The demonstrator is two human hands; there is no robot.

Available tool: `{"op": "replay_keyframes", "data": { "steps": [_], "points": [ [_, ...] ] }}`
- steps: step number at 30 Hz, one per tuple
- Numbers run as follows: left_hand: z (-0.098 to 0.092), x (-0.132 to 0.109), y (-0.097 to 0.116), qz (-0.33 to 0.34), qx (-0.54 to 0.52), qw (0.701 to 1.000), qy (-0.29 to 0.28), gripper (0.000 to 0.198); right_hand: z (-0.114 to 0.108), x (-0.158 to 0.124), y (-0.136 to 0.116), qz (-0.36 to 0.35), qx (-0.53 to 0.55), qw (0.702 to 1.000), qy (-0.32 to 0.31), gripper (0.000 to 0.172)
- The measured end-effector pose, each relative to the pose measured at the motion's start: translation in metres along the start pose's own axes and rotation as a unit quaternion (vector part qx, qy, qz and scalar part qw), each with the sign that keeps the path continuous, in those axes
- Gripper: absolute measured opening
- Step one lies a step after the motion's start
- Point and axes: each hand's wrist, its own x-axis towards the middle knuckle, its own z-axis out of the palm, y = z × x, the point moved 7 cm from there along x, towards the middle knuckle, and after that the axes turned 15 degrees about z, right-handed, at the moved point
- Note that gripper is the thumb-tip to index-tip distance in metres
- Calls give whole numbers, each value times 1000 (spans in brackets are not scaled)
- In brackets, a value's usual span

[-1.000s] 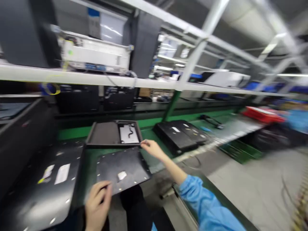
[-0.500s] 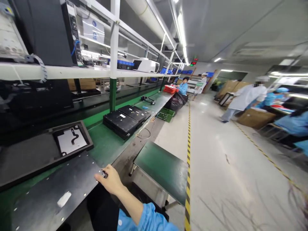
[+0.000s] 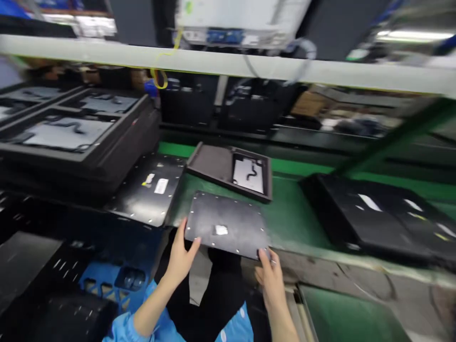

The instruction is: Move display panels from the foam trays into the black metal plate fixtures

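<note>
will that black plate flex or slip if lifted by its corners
Probably stiff: the black plate overhangs the green belt without sagging, the left hand and right hand at its near corners. Thin sheet, so likely light. Its smooth face may slip.

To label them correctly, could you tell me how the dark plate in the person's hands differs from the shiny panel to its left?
The plate looks matte with one white sticker; the shiny panel is glossy and bears a white and a yellowish label. The plate is gripped at its near corners by the left hand and right hand; the shiny panel lies untouched. Both are dark, flat and edged with pale dots.
</note>
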Motion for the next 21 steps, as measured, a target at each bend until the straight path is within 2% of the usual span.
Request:
{"op": "replay_keyframes", "data": {
  "steps": [4,9,14,18,21],
  "points": [
    [-5,-13,-5,-5,-16,1000,11,71,6,-1,5,45,50,997,-47,71],
    [-6,-25,-16,-45,-98,992,60,64,12,-9,3,30,59,997,-44,80],
    [1,-31,-25,-92,-164,981,47,68,9,-11,1,24,70,997,-37,87],
    [2,-36,-19,-88,-171,980,51,79,1,-10,2,33,83,995,-39,92],
    [10,-39,-12,-121,-218,967,46,90,5,-8,5,44,94,993,-63,86]
  ]
}}
